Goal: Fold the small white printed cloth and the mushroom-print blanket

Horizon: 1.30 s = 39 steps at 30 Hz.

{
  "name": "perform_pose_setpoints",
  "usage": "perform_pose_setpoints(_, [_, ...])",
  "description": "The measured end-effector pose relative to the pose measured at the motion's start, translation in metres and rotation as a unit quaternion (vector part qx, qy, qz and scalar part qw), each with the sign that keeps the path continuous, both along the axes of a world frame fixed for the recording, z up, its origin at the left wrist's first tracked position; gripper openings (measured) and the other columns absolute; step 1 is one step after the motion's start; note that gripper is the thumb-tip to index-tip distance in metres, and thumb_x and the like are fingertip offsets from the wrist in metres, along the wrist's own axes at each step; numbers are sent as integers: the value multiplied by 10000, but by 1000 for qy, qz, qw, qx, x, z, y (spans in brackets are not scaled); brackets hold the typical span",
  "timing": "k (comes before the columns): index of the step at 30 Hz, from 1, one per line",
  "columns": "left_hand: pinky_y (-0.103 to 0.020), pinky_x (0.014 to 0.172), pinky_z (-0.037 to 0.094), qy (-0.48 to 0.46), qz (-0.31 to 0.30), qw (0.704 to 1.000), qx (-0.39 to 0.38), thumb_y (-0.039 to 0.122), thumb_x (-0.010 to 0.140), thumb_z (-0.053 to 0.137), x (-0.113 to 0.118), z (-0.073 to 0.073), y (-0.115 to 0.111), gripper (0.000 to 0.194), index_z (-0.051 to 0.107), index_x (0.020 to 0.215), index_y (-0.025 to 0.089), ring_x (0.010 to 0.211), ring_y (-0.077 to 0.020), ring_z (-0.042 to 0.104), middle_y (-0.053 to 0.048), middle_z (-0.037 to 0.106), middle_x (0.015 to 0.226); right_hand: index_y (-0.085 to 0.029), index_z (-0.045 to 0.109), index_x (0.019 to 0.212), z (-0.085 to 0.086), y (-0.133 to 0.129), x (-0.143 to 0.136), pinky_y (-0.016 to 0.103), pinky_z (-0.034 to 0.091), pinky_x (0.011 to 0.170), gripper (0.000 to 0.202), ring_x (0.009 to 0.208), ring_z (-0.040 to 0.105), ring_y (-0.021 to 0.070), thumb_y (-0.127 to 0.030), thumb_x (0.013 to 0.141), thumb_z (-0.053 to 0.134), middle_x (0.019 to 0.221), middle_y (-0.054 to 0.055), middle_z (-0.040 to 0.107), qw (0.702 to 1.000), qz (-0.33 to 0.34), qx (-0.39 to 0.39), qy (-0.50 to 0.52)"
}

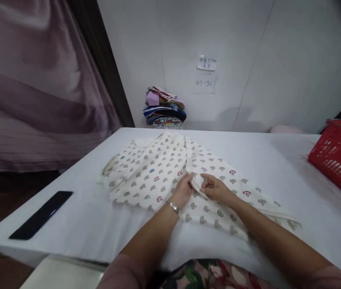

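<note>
A white garment (164, 160) printed with small mushrooms lies spread over the white table, its neckline toward the far left. Near its middle, my left hand (184, 188), with a silver bracelet at the wrist, pinches a folded edge of the fabric. Just to the right, my right hand (217, 189) grips the same edge between thumb and fingers, the index finger bent. A little of the cloth is lifted between the two hands. What the fingertips cover is hidden.
A black flat strip (42, 214) lies at the table's left. Folded clothes (164, 108) are stacked at the back by the wall. On the right stands a red plastic basket (339, 156). Two paper notes (205, 83) hang on the wall; a curtain (37, 88) hangs left.
</note>
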<state>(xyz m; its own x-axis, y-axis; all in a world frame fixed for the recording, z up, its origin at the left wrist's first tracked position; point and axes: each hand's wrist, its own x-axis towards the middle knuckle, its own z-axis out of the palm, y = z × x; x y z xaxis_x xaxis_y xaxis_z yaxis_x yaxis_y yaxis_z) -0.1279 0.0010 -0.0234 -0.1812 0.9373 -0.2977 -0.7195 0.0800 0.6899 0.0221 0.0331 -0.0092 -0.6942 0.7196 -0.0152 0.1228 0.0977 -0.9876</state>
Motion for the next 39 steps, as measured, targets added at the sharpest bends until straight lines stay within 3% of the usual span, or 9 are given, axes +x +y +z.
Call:
perform_pose_setpoints(7, [-231,654,431,247,112,961,55,281,634,731,3,-4,-17,267,584,815,151,701,-112,555,-14,617,787,-218,548,921,-14,-23,-21,250,383,556,255,586,468,117,-408,758,593,662,-45,529,977,-123,170,-25])
perform_pose_setpoints(11, [-250,613,449,167,47,983,52,430,709,665,9,3,-17,319,574,848,158,653,-118,549,-20,606,769,-206,536,773,-7,-17,-11,244,391,502,260,539,459,117,-461,751,581,613,-33,514,973,-203,63,86])
perform_pose_setpoints(15, [-255,612,464,82,-26,996,15,389,695,682,10,5,-15,360,575,936,144,672,-130,569,-48,621,809,-209,528,794,7,7,12,237,393,466,294,486,447,107,-437,671,666,577,-55,490,930,-326,-36,167])
perform_pose_setpoints(21, [-234,528,410,286,-18,957,39,328,689,671,19,3,-18,210,590,788,161,580,-111,505,-17,595,714,-197,531,809,25,24,45,224,384,541,236,558,459,93,-381,718,646,640,-51,475,845,-478,95,220])
perform_pose_setpoints(23, [-218,504,369,362,-14,930,67,326,706,659,26,3,-23,180,562,705,175,537,-93,448,16,528,615,-198,558,804,25,13,43,237,384,572,177,605,466,107,-359,760,617,688,-25,506,858,-448,203,148])
perform_pose_setpoints(25, [-210,507,355,390,-15,916,93,307,725,642,32,3,-28,173,535,676,181,538,-88,431,28,489,584,-207,584,796,22,-1,34,253,392,605,120,648,480,126,-325,782,598,726,-3,533,894,-324,303,66])
perform_pose_setpoints(29, [-206,548,409,334,-20,936,108,222,700,631,36,6,-34,126,526,758,183,594,-96,481,25,522,657,-219,601,829,14,-23,9,266,409,638,102,698,514,148,-258,841,508,742,15,549,928,-126,351,18])
perform_pose_setpoints(35, [-249,521,489,240,-53,967,71,295,670,656,32,16,-35,227,528,811,170,623,-135,555,3,572,720,-205,614,855,13,-24,6,272,425,622,130,683,521,141,-251,859,492,745,19,578,937,-136,317,50])
perform_pose_setpoints(39, [-268,516,506,231,-43,970,59,323,670,646,30,20,-37,237,538,798,155,606,-137,568,-4,590,716,-196,621,848,26,-13,26,274,429,612,95,688,528,143,-254,833,547,752,17,577,903,-248,336,97])
